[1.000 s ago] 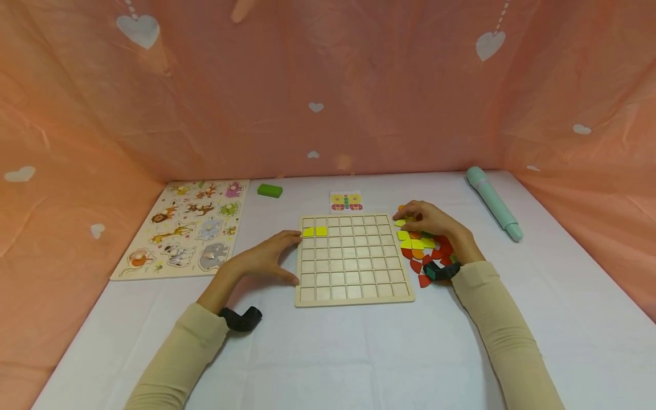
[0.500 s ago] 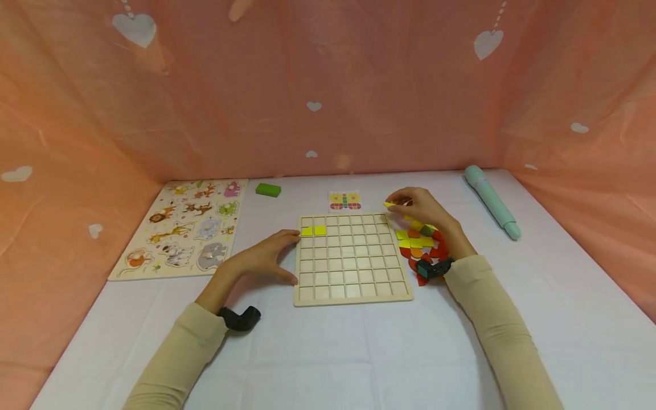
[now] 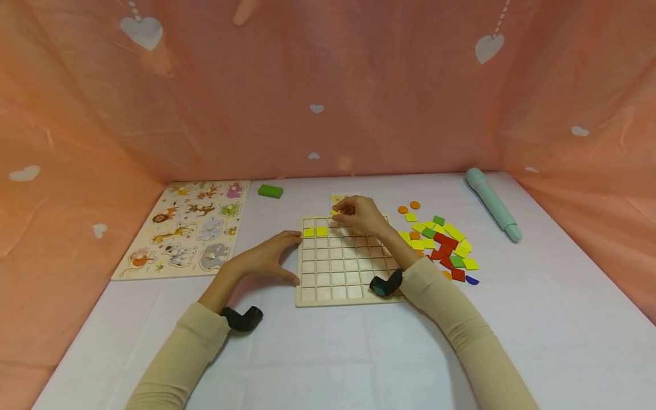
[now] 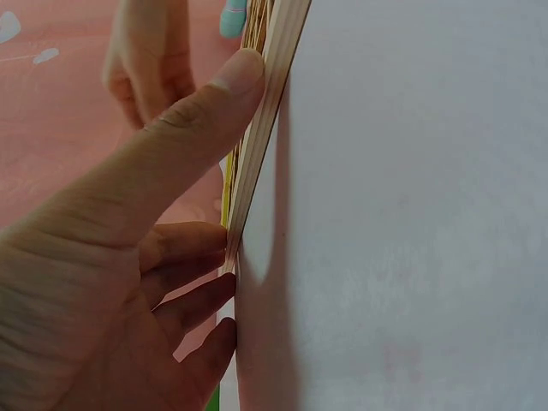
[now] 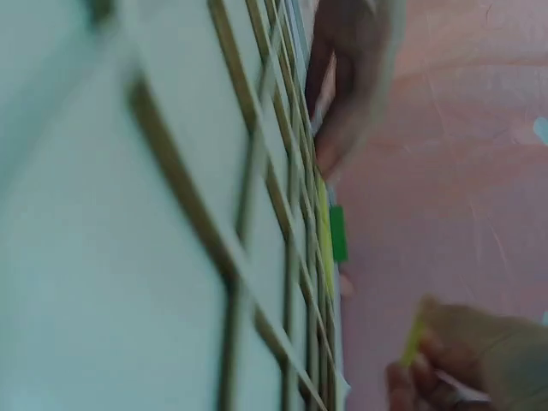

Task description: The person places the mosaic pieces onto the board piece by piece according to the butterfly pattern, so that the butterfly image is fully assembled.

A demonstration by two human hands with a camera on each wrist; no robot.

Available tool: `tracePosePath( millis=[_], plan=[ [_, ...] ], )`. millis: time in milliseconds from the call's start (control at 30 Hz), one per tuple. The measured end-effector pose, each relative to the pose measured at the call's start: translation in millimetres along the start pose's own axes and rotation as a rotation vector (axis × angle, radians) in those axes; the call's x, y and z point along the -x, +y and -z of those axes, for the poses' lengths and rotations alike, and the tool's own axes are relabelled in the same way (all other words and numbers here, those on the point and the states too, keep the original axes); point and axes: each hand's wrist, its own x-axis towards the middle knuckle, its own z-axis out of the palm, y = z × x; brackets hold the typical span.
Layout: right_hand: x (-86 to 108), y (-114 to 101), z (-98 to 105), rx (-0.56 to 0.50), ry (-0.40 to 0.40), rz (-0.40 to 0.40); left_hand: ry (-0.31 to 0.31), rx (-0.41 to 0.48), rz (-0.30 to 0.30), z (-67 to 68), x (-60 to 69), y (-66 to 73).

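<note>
A wooden grid board [image 3: 335, 265] lies on the table with two yellow square tiles [image 3: 321, 232] side by side in its upper left cells. My left hand [image 3: 263, 259] rests against the board's left edge, thumb and fingertips spread along it; the left wrist view shows the thumb [image 4: 240, 73] touching the wooden side. Above the board's upper rows is my right hand [image 3: 365, 217]. It pinches a yellow tile [image 5: 413, 341] between thumb and fingers, seen edge-on in the right wrist view. Behind that hand, a small picture card [image 3: 336, 197] is mostly hidden.
Loose tiles [image 3: 445, 242] in yellow, red, green, orange and blue are scattered right of the board. An animal puzzle board [image 3: 189, 228] lies at left, a green block [image 3: 270, 191] at the back, and a mint-green stick-like object [image 3: 493, 204] at far right.
My right hand has picked a yellow tile from the pile and carried it left over the board's upper part, uncovering the pile and covering the card. My left hand stays in place.
</note>
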Motion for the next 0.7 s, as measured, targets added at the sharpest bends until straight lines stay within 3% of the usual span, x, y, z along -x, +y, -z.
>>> tracePosePath(
  millis=[100, 233, 700],
  plan=[
    [-0.1, 6, -9, 0.044, -0.04, 0.027, 0.0, 0.0, 0.001, -0.2, -0.3, -1.0],
    [1.2, 10, -15, 0.068, -0.09, -0.022, -0.005, -0.002, 0.01, -0.3, -0.3, -1.2],
    [2.3, 14, -13, 0.052, -0.182, 0.044, -0.006, -0.011, 0.014, -0.1, -0.1, 0.3]
  ],
)
